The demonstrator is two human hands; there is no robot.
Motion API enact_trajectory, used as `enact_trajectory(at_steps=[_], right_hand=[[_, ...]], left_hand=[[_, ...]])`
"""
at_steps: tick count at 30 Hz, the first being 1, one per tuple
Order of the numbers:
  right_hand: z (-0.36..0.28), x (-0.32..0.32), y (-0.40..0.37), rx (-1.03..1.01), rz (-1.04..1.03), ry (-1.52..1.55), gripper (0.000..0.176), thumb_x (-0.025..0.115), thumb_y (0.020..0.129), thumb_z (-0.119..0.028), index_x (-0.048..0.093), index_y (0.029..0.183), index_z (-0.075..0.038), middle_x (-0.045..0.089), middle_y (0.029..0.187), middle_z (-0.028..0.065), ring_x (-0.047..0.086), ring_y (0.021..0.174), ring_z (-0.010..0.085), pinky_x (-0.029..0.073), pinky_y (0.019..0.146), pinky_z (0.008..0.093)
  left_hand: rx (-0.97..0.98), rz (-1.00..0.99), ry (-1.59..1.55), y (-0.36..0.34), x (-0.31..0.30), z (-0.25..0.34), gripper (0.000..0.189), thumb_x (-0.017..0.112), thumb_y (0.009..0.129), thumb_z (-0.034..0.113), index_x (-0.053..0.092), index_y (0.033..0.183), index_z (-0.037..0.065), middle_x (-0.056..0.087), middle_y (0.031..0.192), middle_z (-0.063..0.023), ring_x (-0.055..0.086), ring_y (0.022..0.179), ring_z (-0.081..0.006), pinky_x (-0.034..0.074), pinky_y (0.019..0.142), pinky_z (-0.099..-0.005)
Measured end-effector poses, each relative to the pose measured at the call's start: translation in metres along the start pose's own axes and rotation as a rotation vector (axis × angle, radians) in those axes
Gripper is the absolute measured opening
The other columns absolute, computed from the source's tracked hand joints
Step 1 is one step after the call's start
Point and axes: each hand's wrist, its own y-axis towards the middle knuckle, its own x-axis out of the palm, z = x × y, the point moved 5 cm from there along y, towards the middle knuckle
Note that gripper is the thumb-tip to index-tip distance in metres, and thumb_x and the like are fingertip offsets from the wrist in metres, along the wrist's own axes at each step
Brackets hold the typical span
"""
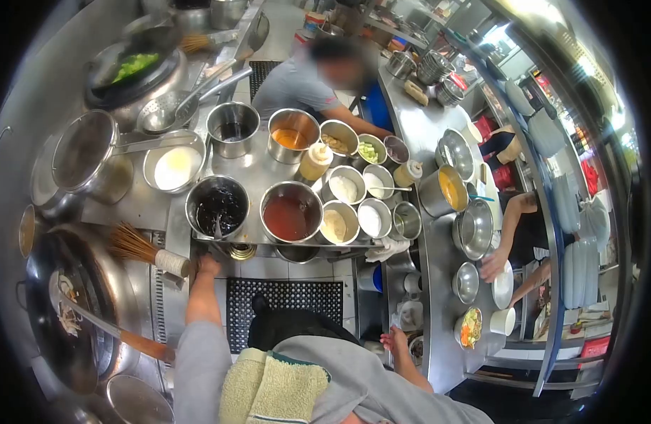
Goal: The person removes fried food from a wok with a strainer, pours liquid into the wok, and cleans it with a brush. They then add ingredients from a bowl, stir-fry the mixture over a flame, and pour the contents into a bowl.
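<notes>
My left hand [209, 266] reaches down at the edge of the stove, near the bamboo brush [150, 252] and below the pot of dark sauce [217, 210]. Its fingers are mostly hidden. My right hand [394, 340] hangs low beside the right counter, fingers loosely bent and apart, near containers on the shelf under it. On the left, a wok [103, 311] holds some pale strips of food, with a wooden-handled ladle [138, 341] resting across it. A pot of red sauce [291, 213] stands ahead of me.
Small pots of white powders [371, 217] and a squeeze bottle [315, 162] crowd the middle table. A co-worker [297, 88] bends behind it. Another person's hand [496, 263] reaches over the right counter [438, 283], near steel bowls [474, 230] and a bowl of vegetables [470, 328].
</notes>
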Motion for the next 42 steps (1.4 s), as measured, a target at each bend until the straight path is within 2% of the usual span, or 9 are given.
enact_trajectory(at_steps=[14,23,28,32,33,34,36,39,42], right_hand=[[-0.015,0.032,-0.005,0.03,-0.124,-0.106,0.035,0.06,0.089,-0.026,0.045,0.117,-0.013,0.065,0.076,0.0083,0.064,0.06,0.0183,0.049,0.045,0.028],[-0.112,0.081,0.041,-0.123,-0.257,-0.068,0.039,0.058,0.09,-0.028,0.042,0.123,-0.014,0.064,0.079,0.0082,0.062,0.06,0.0174,0.048,0.048,0.0294],[-0.169,0.128,0.091,-0.262,-0.176,0.023,0.038,0.06,0.088,-0.027,0.044,0.12,-0.013,0.06,0.076,0.0059,0.058,0.055,0.0157,0.045,0.045,0.028],[-0.216,0.145,0.113,-0.478,-0.278,0.14,0.026,0.061,0.087,-0.021,0.051,0.109,-0.013,0.057,0.072,0.0029,0.054,0.052,0.0128,0.041,0.043,0.0263],[-0.221,0.148,0.112,-0.528,-0.297,0.173,0.017,0.059,0.086,-0.018,0.055,0.1,-0.01,0.057,0.072,0.0017,0.054,0.052,0.0114,0.04,0.043,0.025],[-0.222,0.147,0.113,-0.527,-0.305,0.146,0.014,0.059,0.086,-0.019,0.056,0.096,-0.009,0.057,0.07,0.0016,0.053,0.051,0.0109,0.04,0.044,0.0245],[-0.231,0.141,0.105,-0.535,-0.323,0.088,0.013,0.059,0.086,-0.02,0.057,0.088,-0.008,0.056,0.067,0.0013,0.052,0.05,0.0099,0.039,0.044,0.0235],[-0.233,0.122,0.091,-0.53,-0.317,-0.134,0.02,0.06,0.086,-0.025,0.058,0.079,-0.006,0.053,0.062,0.0004,0.048,0.05,0.0083,0.038,0.044,0.0229],[-0.235,0.115,0.084,-0.549,-0.408,-0.13,0.029,0.059,0.088,-0.032,0.058,0.075,-0.006,0.05,0.059,-0.0017,0.045,0.048,0.008,0.036,0.044,0.0234]], left_hand=[[0.111,-0.112,-0.035,0.02,0.016,-0.003,0.05,0.056,0.08,0.039,0.064,0.108,-0.001,0.058,0.117,-0.024,0.054,0.112,-0.0371,0.045,0.094,-0.039],[0.281,-0.223,0.321,-0.099,0.052,0.085,0.056,0.049,0.077,0.035,0.06,0.119,-0.001,0.053,0.128,-0.0216,0.035,0.131,-0.0391,0.0,0.115,-0.0491],[0.301,-0.447,0.064,-0.187,0.145,0.12,0.05,0.054,0.072,0.036,0.067,0.105,0.0,0.055,0.124,-0.0236,0.044,0.126,-0.0338,0.031,0.107,-0.0436],[-0.142,-0.386,-0.411,-0.239,0.178,0.108,0.039,0.059,0.076,0.028,0.067,0.099,-0.002,0.063,0.112,-0.0192,0.058,0.108,-0.031,0.046,0.091,-0.0417],[-0.241,-0.556,-0.427,-0.252,0.173,0.109,0.033,0.057,0.079,0.024,0.067,0.095,-0.003,0.066,0.097,-0.017,0.062,0.089,-0.0286,0.052,0.073,-0.042],[-0.365,-0.421,-0.915,-0.254,0.201,0.09,0.026,0.055,0.079,0.021,0.066,0.088,0.0,0.064,0.083,-0.016,0.062,0.07,-0.0265,0.052,0.055,-0.0403],[-0.249,-0.411,-0.833,-0.26,0.195,0.087,0.021,0.053,0.079,0.021,0.066,0.084,0.005,0.063,0.077,-0.0137,0.061,0.06,-0.0264,0.05,0.048,-0.0376],[-0.418,-0.342,-0.789,-0.284,0.183,0.103,0.02,0.053,0.079,0.021,0.066,0.079,0.006,0.063,0.074,-0.0119,0.06,0.058,-0.0247,0.049,0.047,-0.034],[-0.062,-0.382,-0.478,-0.257,0.183,0.159,0.028,0.053,0.08,0.028,0.067,0.083,0.004,0.065,0.077,-0.0178,0.064,0.069,-0.0321,0.051,0.065,-0.0414]])
